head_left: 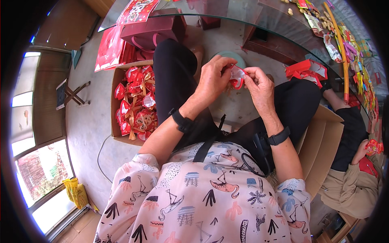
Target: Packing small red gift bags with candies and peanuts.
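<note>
Above my lap I hold a small red paper gift pouch [237, 77] with a white inside, its top spread apart. My left hand [214, 77] is closed on its left side, thumb and fingers pinching the paper. At its right edge, my right hand [260, 86] pinches the rim between thumb and fingers. What lies inside the pouch cannot be made out. Beside my left leg stands an open cardboard box [115, 87] filled with several similar red pouches [142, 117], many with gold ribbons.
A glass table [231, 20] spans the far side, bearing candies [350, 52], peanuts and an orange stick [338, 48]. Maroon [172, 28] and red gift bags [108, 48] stand far left. Red paper boxes [306, 71] lie past my right knee; another cardboard box [324, 137] and a seated person [348, 178] are right.
</note>
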Motion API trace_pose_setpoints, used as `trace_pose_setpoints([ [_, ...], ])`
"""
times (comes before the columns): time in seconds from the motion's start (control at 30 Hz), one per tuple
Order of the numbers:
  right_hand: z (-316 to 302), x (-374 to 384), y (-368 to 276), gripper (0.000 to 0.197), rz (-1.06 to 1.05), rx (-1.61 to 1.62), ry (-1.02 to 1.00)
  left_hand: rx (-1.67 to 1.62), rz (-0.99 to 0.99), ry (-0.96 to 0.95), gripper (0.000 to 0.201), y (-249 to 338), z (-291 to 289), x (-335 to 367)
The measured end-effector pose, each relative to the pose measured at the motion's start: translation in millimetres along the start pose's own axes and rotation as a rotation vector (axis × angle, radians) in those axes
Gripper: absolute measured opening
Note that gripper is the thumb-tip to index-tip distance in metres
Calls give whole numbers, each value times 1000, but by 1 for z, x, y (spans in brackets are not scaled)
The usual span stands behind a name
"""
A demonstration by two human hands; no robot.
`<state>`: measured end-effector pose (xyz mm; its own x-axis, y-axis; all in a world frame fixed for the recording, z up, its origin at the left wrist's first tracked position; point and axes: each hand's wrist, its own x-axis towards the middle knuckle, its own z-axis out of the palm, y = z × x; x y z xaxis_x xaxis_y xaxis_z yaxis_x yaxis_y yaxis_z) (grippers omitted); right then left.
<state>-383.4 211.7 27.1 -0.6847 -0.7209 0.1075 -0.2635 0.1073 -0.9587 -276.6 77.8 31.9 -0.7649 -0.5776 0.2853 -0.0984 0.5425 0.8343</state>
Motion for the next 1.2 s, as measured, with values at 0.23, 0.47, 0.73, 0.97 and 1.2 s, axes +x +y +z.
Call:
trace_pose_setpoints([
  [0.23, -11, 8, 4, 18, 55, 76, 105, -316, -244, 32, 24, 17, -27, 19],
  [0.47, -10, 8, 9, 17, 61, 158, 79, -759, -194, 110, 23, 56, -97, 37],
  [0.73, -14, 7, 10, 15, 55, 239, 45, -686, 56, 414, 28, 93, -202, 15],
  [0.97, -12, 7, 22, 17, 115, 280, -28, -482, 84, 653, 29, 82, -262, -39],
  [1.2, -7, 8, 24, 18, 175, 161, -85, -454, -211, 639, 28, 40, -261, -108],
])
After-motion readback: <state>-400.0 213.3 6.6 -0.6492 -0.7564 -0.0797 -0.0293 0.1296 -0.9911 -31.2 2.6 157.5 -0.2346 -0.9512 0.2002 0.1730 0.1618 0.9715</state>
